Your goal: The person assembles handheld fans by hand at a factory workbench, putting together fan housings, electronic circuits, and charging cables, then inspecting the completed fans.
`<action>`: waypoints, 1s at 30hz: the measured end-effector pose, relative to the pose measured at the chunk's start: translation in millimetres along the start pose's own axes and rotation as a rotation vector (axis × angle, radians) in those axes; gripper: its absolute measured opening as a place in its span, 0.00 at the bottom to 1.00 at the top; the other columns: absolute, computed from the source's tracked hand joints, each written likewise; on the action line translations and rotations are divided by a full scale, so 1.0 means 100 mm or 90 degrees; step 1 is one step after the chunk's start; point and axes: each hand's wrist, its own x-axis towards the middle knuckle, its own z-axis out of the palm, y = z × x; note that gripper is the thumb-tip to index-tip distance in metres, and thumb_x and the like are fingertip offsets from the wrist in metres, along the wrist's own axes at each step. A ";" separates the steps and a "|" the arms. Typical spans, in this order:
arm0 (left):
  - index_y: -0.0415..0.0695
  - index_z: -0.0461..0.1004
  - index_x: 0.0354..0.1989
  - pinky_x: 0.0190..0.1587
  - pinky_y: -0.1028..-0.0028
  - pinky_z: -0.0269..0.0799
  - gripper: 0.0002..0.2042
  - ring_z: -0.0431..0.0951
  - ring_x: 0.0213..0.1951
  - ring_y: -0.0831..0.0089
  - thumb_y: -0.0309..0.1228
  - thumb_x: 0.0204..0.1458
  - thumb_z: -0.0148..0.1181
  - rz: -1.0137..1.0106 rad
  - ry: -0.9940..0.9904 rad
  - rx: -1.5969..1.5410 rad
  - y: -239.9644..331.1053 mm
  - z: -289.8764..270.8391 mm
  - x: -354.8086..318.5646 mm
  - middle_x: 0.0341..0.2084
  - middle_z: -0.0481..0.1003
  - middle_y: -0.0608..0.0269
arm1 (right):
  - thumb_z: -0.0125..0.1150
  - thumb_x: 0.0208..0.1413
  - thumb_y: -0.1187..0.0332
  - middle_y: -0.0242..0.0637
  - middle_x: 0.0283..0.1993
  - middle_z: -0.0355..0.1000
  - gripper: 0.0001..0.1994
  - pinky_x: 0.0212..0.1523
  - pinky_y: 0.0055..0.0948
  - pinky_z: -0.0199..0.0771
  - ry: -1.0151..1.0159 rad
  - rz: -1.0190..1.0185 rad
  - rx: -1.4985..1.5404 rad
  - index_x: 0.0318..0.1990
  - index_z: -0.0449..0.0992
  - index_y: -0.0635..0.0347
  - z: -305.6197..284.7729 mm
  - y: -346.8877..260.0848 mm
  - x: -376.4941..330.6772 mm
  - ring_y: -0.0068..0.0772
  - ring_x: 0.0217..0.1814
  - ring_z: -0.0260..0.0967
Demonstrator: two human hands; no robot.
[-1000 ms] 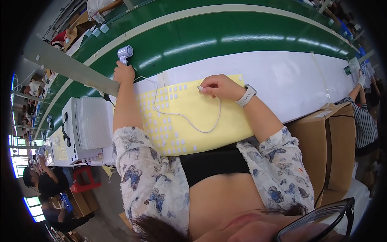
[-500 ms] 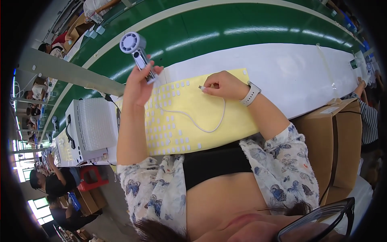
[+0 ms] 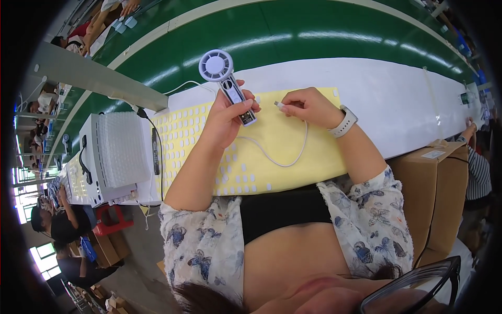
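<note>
My left hand is closed around the handle of a pale lavender handheld fan. The fan's round head points away from me, and its lower handle shows a dark opening with parts inside. Between thumb and fingers, my right hand pinches the metal-tipped plug of a white charging cable. A gap separates the plug from the fan. Below both hands lies a yellow sheet, with rows of small white oval pieces across its left side. The cable loops over this sheet and passes behind my left forearm.
Left of the sheet stands a white box-shaped device beside bubble wrap. A black marker lies nearby. A grey post slants over the left side, a green conveyor runs beyond, and a cardboard carton stands right.
My left hand has brought the fan right and toward me, closer to the plug. My right hand has shifted slightly right, still pinching the plug. The view has shifted a little too.
</note>
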 end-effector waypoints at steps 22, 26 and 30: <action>0.40 0.59 0.45 0.38 0.72 0.77 0.14 0.79 0.35 0.67 0.30 0.57 0.56 -0.110 0.035 0.149 -0.23 0.02 0.18 0.35 0.72 0.57 | 0.57 0.54 0.69 0.32 0.23 0.66 0.06 0.14 0.27 0.59 -0.011 -0.703 0.041 0.27 0.74 0.61 0.30 -1.89 -0.90 0.28 0.19 0.63; 0.39 0.59 0.45 0.39 0.71 0.77 0.14 0.79 0.36 0.67 0.31 0.58 0.56 -0.117 0.021 0.148 -0.22 0.06 0.20 0.35 0.72 0.56 | 0.53 0.57 0.68 0.32 0.25 0.67 0.08 0.15 0.27 0.61 -0.043 -0.774 -0.005 0.30 0.75 0.60 0.32 -1.85 -0.89 0.28 0.20 0.64; 0.39 0.59 0.45 0.40 0.71 0.78 0.15 0.79 0.36 0.67 0.31 0.57 0.56 -0.120 0.039 0.145 -0.23 0.02 0.18 0.35 0.72 0.56 | 0.53 0.57 0.69 0.31 0.25 0.68 0.07 0.15 0.27 0.61 -0.096 -0.735 0.058 0.29 0.74 0.59 0.31 -1.86 -0.89 0.28 0.20 0.63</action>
